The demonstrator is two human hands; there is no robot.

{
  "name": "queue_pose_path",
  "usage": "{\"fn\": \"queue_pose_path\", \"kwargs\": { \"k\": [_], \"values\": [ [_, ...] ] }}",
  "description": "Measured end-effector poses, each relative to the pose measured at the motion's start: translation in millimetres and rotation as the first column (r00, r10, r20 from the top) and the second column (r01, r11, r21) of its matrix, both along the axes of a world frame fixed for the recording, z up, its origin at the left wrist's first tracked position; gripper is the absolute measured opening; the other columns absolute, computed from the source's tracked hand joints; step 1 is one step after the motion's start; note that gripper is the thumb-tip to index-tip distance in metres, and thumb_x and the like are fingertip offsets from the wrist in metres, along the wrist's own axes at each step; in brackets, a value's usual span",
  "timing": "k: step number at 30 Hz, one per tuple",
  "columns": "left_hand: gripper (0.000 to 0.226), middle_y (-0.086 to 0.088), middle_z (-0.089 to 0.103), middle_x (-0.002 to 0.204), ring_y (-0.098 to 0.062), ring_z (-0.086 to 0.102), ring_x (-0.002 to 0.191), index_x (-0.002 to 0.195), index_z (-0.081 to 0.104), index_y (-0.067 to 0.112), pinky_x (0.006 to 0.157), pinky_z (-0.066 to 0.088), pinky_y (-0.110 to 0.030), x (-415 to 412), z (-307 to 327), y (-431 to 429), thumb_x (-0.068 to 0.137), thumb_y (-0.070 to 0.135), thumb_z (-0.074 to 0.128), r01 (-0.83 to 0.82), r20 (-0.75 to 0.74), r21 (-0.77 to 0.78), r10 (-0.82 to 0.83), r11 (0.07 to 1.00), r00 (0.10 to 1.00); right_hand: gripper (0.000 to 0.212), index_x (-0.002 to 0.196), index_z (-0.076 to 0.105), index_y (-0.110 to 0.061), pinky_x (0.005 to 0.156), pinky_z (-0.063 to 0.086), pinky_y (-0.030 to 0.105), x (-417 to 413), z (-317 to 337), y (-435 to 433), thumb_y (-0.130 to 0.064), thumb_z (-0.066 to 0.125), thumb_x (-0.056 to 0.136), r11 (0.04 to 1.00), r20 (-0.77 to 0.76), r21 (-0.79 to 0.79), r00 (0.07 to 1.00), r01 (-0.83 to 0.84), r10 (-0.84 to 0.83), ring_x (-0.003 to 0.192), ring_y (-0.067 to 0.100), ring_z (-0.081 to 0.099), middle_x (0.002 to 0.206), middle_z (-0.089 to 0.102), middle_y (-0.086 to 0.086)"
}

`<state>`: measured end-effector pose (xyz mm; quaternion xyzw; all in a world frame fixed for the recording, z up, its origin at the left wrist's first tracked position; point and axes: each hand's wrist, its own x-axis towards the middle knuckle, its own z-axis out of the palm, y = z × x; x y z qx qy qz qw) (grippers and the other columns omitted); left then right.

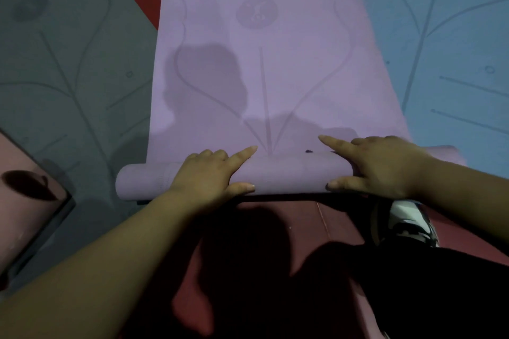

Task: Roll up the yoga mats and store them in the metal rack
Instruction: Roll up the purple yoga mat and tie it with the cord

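A purple yoga mat [256, 36] with a printed line pattern lies flat on the red floor, running away from me. Its near end is rolled into a thin tube [289, 176] lying across the view. My left hand [212, 176] rests on the left part of the roll, thumb on its near side, index finger stretched over the top. My right hand [382, 165] lies on the right part of the roll in the same way, thumb at the near side and index finger pointing left. The metal rack is out of view.
A grey-green mat [63, 63] lies flat to the left and a blue mat [454, 36] to the right. A rolled pink mat end [24, 201] sits at the lower left. My shoe [407, 223] and dark trouser leg are at the lower right on the red floor [297, 223].
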<state>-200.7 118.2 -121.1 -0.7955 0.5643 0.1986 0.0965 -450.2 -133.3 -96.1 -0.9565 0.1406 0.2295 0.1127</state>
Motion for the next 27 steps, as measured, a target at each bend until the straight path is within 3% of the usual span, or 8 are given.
{"fn": "queue_pose_path", "kwargs": {
  "k": [5,10,13,17,23,27],
  "values": [
    [0.087,-0.004,0.064,0.122,-0.032,0.061,0.111,0.156,0.011,0.051,0.092,0.047,-0.041,-33,-5,38,0.078,0.086,0.024,0.031,-0.113,0.051,-0.026,0.998,0.993,0.091,0.154,-0.008,-0.054,0.1,0.043,0.034,-30,-3,36,-0.09,0.03,0.08,0.984,-0.133,0.18,0.991,-0.005,0.029,0.123,0.019,0.057,0.131,0.059,-0.005],
    [0.08,-0.009,0.062,0.128,-0.035,0.058,0.117,0.156,0.015,0.049,0.099,0.045,-0.042,-34,-19,32,0.088,0.078,0.045,-0.011,-0.203,0.148,0.041,0.989,0.978,0.092,0.153,-0.009,-0.054,0.101,0.042,0.033,-33,-17,39,-0.09,0.031,0.079,0.976,-0.156,0.211,0.988,0.044,-0.011,0.125,0.018,0.055,0.134,0.056,-0.006],
    [0.08,-0.008,0.059,0.131,-0.035,0.055,0.119,0.156,0.013,0.048,0.1,0.043,-0.043,-31,-23,29,0.088,0.079,0.043,-0.002,-0.232,0.167,0.041,0.986,0.972,0.094,0.155,-0.006,-0.051,0.105,0.041,0.035,-32,-20,38,-0.091,0.029,0.078,0.982,-0.14,0.185,0.99,0.041,-0.015,0.13,0.018,0.051,0.141,0.053,-0.006],
    [0.084,-0.006,0.059,0.129,-0.034,0.056,0.117,0.157,0.013,0.044,0.097,0.043,-0.044,-39,-32,38,0.087,0.081,0.04,-0.012,-0.155,0.106,0.028,0.994,0.987,0.095,0.155,-0.002,-0.05,0.104,0.042,0.035,-34,-23,40,-0.094,0.026,0.075,0.987,-0.138,0.154,0.99,0.034,-0.013,0.128,0.017,0.052,0.14,0.055,-0.007],
    [0.084,-0.003,0.058,0.134,-0.032,0.056,0.119,0.157,0.015,0.041,0.098,0.043,-0.045,-37,-40,40,0.086,0.083,0.035,-0.029,-0.15,0.075,0.04,0.997,0.988,0.1,0.156,0.006,-0.049,0.105,0.042,0.035,-28,-30,31,-0.097,0.027,0.071,0.976,-0.186,0.205,0.982,0.076,-0.038,0.128,0.017,0.053,0.14,0.057,-0.009],
    [0.093,-0.002,0.05,0.134,-0.029,0.049,0.122,0.157,0.015,0.04,0.098,0.041,-0.045,-36,-41,38,0.077,0.087,0.018,-0.03,-0.144,0.073,0.04,0.997,0.989,0.102,0.155,0.005,-0.049,0.107,0.041,0.036,-27,-30,30,-0.099,0.022,0.068,0.976,-0.171,0.202,0.984,0.078,-0.043,0.13,0.017,0.051,0.141,0.054,-0.009]
  ]
}}
